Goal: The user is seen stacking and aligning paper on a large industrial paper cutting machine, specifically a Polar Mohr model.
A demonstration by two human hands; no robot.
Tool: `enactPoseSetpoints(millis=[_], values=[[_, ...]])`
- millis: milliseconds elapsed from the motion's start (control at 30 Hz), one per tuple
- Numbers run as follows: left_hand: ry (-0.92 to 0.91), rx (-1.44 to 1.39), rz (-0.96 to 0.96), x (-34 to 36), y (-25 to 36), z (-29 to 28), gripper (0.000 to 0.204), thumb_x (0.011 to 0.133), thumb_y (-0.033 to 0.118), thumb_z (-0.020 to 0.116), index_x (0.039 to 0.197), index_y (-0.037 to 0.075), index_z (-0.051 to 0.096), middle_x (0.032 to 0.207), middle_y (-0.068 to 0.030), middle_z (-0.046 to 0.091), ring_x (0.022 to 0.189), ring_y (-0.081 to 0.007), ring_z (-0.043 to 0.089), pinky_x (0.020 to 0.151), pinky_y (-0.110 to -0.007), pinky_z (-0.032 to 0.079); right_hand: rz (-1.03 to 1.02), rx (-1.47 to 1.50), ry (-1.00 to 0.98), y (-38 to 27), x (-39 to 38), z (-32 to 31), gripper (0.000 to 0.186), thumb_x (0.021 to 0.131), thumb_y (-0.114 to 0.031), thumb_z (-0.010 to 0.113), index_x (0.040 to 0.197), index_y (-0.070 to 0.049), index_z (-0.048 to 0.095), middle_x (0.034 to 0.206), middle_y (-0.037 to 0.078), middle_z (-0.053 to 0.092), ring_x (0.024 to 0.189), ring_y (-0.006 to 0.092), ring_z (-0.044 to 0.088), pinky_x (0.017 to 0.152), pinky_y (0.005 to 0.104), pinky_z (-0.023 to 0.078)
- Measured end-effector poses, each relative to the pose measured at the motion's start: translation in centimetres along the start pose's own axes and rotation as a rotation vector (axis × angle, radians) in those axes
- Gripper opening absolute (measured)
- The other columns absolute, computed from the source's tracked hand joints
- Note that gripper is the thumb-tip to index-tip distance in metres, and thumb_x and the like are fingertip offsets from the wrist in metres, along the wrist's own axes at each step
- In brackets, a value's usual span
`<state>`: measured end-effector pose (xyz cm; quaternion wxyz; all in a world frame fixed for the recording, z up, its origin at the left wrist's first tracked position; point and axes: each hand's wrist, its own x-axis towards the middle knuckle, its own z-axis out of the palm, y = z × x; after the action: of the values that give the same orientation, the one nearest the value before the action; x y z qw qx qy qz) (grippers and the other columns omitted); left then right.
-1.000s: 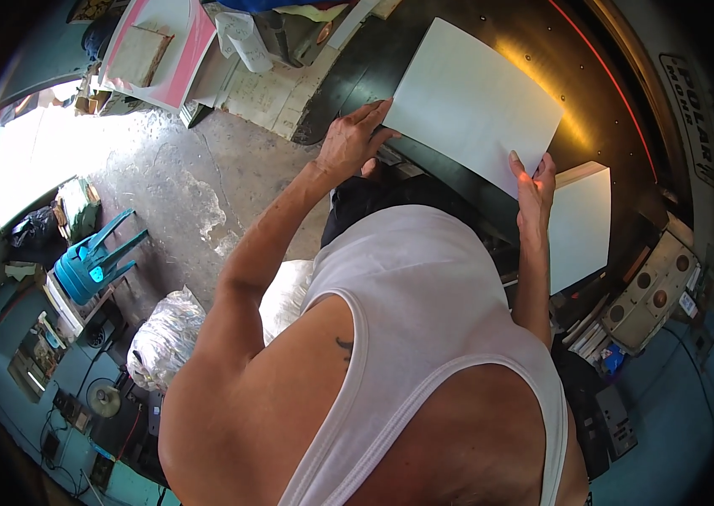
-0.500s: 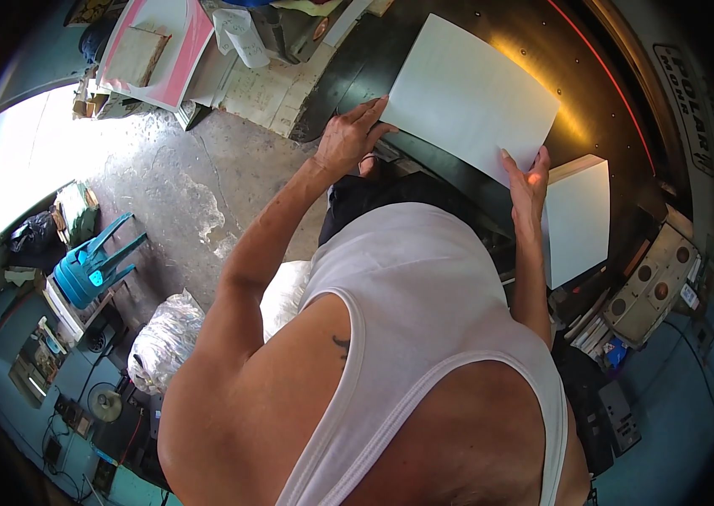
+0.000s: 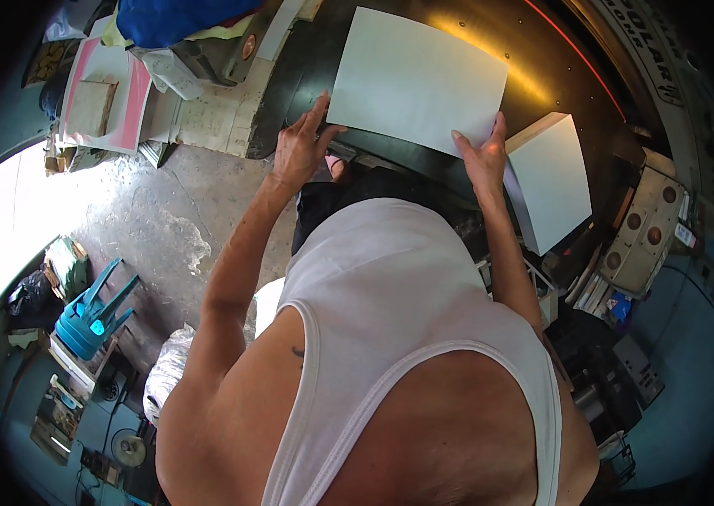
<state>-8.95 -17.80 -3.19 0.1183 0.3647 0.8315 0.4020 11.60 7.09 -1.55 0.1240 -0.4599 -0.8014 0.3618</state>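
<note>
A thick stack of white paper sheets (image 3: 420,80) lies flat on a dark metal machine table (image 3: 299,74). By its near left corner is my left hand (image 3: 299,150), fingers stretched and spread along the left edge, the thumb beside the near edge. Around the near right corner rests my right hand (image 3: 485,162), thumb at the near edge and fingers straight up the right side. Neither hand is wrapped round the paper. A second white paper stack (image 3: 552,177) stands to the right, beyond my right hand and apart from the first.
A red line (image 3: 580,46) runs along the table's far right part, before the machine body. Far left, a blue cloth (image 3: 175,18) and pink-and-white sheets (image 3: 133,105) lie on a side surface. A blue plastic stool (image 3: 87,325) stands behind on the left. A beige panel (image 3: 645,221) sits at right.
The head view has turned, shifting the scene leftward. The gap between the two paper stacks looks wider. My left fingers have spread a little; my right hand stays at the same corner.
</note>
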Motion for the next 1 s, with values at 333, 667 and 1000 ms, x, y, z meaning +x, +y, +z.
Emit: enactPoseSetpoints(millis=[333, 667, 1000], values=[[0.035, 0.023, 0.182, 0.3, -0.3, -0.2, 0.046, 0.086, 0.014, 0.076, 0.130, 0.014, 0.064, 0.117, -0.0120, 0.070, 0.095, -0.0307, 0.072, 0.075, -0.038, 0.061, 0.045, 0.020, -0.006, -1.5, -0.4, -0.3, 0.102, 0.075, -0.021, 0.084, 0.149, 0.012, 0.022, 0.148, 0.031, 0.040, 0.136, 0.0392, 0.045, 0.113, 0.0406, 0.038], [-0.007, -0.069, 0.020, 0.4, 0.6, -0.6, 0.057, 0.083, 0.013, 0.080, 0.135, 0.007, 0.059, 0.113, -0.0158, 0.072, 0.094, -0.0264, 0.074, 0.079, -0.037, 0.060, 0.020, 0.043, 0.051, -1.3, -0.4, -0.4, 0.108, 0.074, -0.023, 0.086, 0.149, 0.013, 0.018, 0.144, 0.031, 0.044, 0.131, 0.0385, 0.050, 0.111, 0.0395, 0.040], [-0.063, 0.039, 0.086, 0.8, -0.4, -0.6, 0.049, 0.083, 0.014, 0.078, 0.128, 0.001, 0.062, 0.097, -0.0216, 0.072, 0.085, -0.0314, 0.074, 0.074, -0.039, 0.058, -0.229, -0.255, -0.072, 0.0, -3.0, -2.5, 0.101, 0.076, -0.030, 0.084, 0.151, 0.003, 0.025, 0.133, 0.028, 0.057, 0.121, 0.0411, 0.059, 0.103, 0.0429, 0.047]])
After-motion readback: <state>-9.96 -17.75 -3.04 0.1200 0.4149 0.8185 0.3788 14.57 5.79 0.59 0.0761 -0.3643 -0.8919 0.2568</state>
